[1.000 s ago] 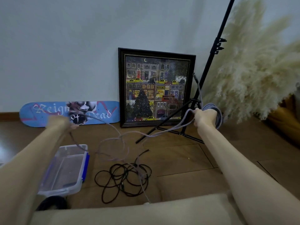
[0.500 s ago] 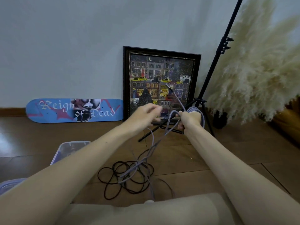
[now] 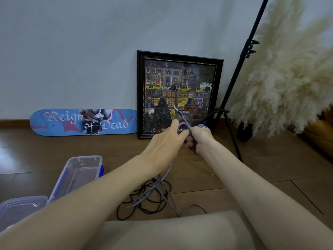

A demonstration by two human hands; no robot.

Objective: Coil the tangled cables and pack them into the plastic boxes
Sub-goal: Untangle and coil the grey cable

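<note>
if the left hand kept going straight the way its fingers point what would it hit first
The left hand points at the grey cable looped round the right hand, so it would likely meet that cable first, then the right hand; depth is hard to judge.

Left hand [image 3: 162, 141]: showing bare from the fingers back along the forearm.
Right hand [image 3: 202, 139]: showing bare likewise.
Smooth beige cloth [image 3: 171, 231]: spreading well behind the fingers; whether it is clothing is unclear.

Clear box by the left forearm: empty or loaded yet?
Empty, lid off: the plastic box shows a bare bottom where visible. The grey cable is gripped between the left hand and right hand.
</note>
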